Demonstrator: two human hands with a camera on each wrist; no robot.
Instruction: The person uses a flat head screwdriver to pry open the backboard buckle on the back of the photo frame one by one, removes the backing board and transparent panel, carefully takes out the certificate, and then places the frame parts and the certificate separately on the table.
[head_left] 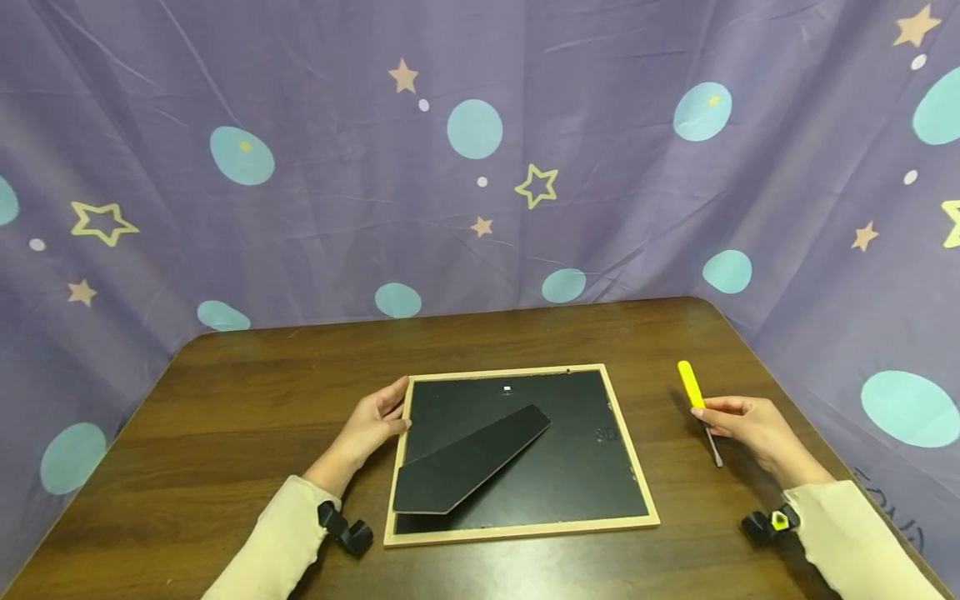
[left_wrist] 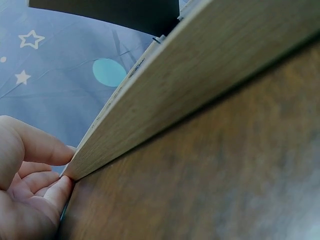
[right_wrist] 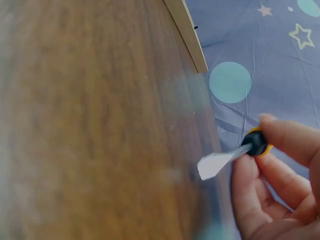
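A picture frame with a light wooden border lies face down on the table, its black back and black stand leg uppermost. At the frame's left edge, my left hand grips the border between thumb and fingers; the left wrist view shows the fingertips against the wooden side. Off to the right of the frame, my right hand pinches a flat-head screwdriver by its yellow handle. Its metal blade points down toward the table, and the flat tip shows plainly in the right wrist view.
The brown wooden table extends around the frame on all sides. A purple curtain with stars and blue dots hangs behind the table and along both sides. Each wrist carries a small black camera mount.
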